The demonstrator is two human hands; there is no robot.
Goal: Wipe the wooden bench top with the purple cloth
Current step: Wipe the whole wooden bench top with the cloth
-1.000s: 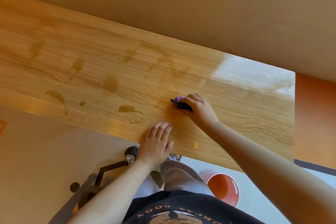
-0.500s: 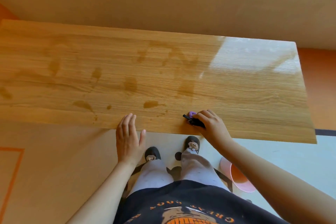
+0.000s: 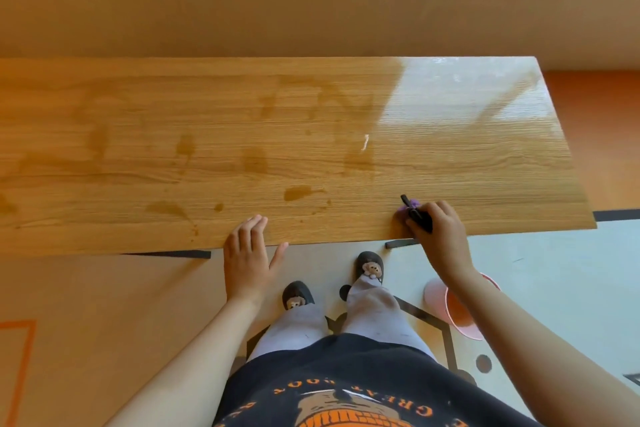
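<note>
The right hand (image 3: 440,236) curls its fingers round a small bunched purple cloth (image 3: 404,207) poking out just beyond them on the glossy wooden bench surface (image 3: 311,135), the left hand (image 3: 246,260) flat and empty; so tiny a wad may miss the brown stains (image 3: 298,192) well left of those fingers

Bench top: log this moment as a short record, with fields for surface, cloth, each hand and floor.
surface: wooden bench top, darker patches across its left and middle, glare at the far right
cloth: purple cloth, bunched, on the bench near its front edge, a black piece against it
right: right hand grips the cloth
left: left hand, fingers straight, fingertips over the front edge
floor: pink bucket under the right forearm
</note>
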